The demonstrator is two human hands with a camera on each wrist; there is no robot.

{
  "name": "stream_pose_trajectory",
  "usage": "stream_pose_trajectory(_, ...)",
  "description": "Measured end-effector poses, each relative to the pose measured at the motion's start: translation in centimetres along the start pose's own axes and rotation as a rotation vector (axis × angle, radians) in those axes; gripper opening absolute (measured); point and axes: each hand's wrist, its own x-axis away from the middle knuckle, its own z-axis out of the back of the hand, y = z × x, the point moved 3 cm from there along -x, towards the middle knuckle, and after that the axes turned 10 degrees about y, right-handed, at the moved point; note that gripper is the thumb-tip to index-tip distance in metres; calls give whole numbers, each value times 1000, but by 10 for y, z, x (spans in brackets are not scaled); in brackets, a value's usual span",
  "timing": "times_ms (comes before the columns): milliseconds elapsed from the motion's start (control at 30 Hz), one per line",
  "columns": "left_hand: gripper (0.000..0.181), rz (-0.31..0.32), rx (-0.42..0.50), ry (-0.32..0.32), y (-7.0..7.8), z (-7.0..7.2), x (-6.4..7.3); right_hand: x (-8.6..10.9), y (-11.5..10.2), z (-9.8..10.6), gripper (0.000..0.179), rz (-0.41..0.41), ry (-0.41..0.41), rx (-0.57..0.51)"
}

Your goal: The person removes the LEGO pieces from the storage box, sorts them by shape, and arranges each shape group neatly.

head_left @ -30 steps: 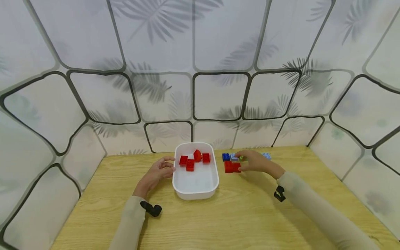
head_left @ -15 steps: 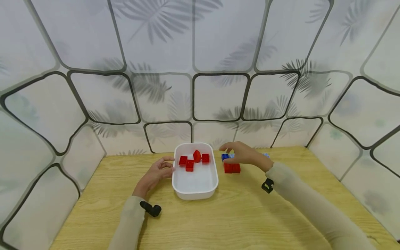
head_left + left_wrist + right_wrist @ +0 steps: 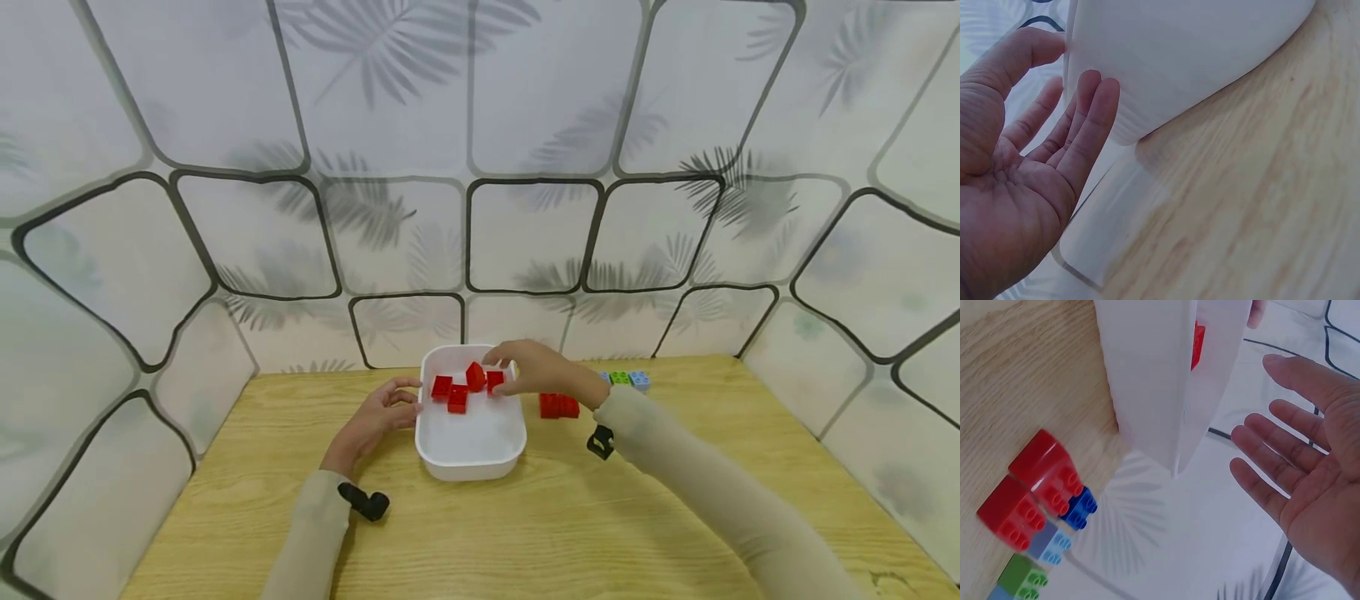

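Note:
A white plastic bin (image 3: 468,442) stands on the table with several red toy building blocks (image 3: 457,400) in it. My left hand (image 3: 378,418) rests its fingertips on the bin's left side; in the left wrist view the fingers (image 3: 1100,103) are fairly straight against the outer wall. Over the bin's right rim reaches my right hand (image 3: 534,368), its fingertips overlapping the rightmost red block there. The right wrist view shows that palm (image 3: 1329,506) with spread fingers and nothing in it, above the rim. Two red blocks (image 3: 1016,509) sit on the table right of the bin.
Behind the two red blocks runs a row: a dark blue block (image 3: 1079,507), a light blue block (image 3: 1050,542), a green block (image 3: 619,378) and another light blue block (image 3: 639,381). My right forearm hides part of it in the head view. Patterned cloth (image 3: 525,233) walls the table.
My right hand has moved left, from the blocks on the table to above the bin's right rim. The green and light blue blocks are uncovered. My left hand and the bin stay put.

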Motion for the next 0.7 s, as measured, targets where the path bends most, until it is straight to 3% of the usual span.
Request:
stream_pose_trajectory(300,49,10,-11,23,-2,0,0,-22,-12,-24,43,38,-62,-9)
stream_pose_trajectory(700,52,0,-2,11,1,1,-3,-46,-19,-46,39,88,-84,95)
